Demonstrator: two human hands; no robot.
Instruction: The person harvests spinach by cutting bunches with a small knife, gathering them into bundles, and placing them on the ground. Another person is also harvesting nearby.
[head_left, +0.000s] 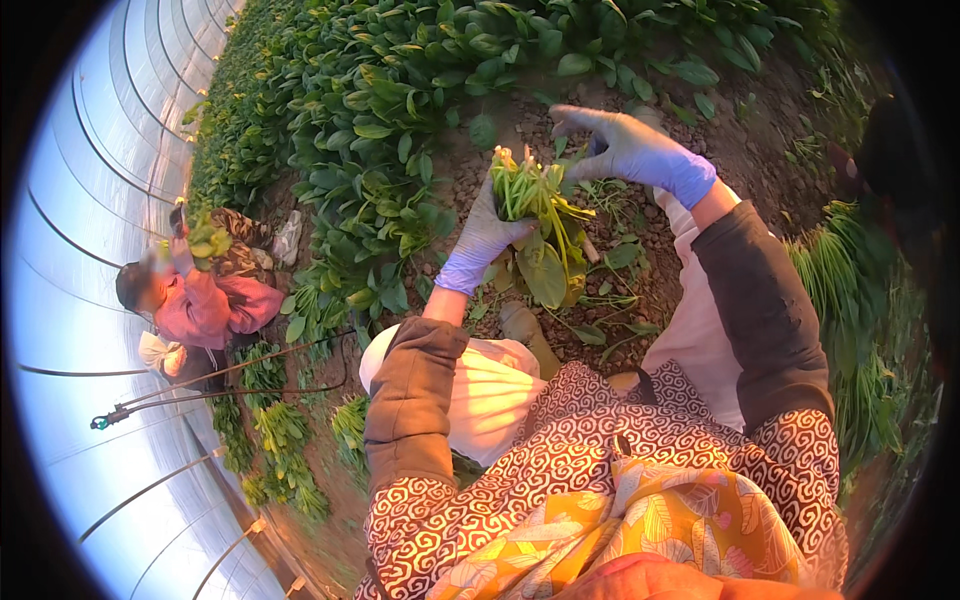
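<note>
My left hand (484, 232), in a thin soiled work glove with a purple cuff, is closed around a bunch of leafy greens (536, 217). The cut stem ends point up and away from me, and broad leaves hang down below the hand. To the right of the bunch, my right hand (611, 146), gloved the same way, is raised with thumb and fingers apart. Part of a dark object shows between its thumb and fingers; what it is and how it is held cannot be told. Loose leaves lie on the soil below the bunch.
Dense rows of leafy plants (360, 97) grow ahead and left. Cut bunches (847, 292) lie at right, with more bunches (281, 435) at lower left. A co-worker in a pink top (217, 304) crouches at left, another person behind. Thin hoses with a sprinkler (111, 417) cross there.
</note>
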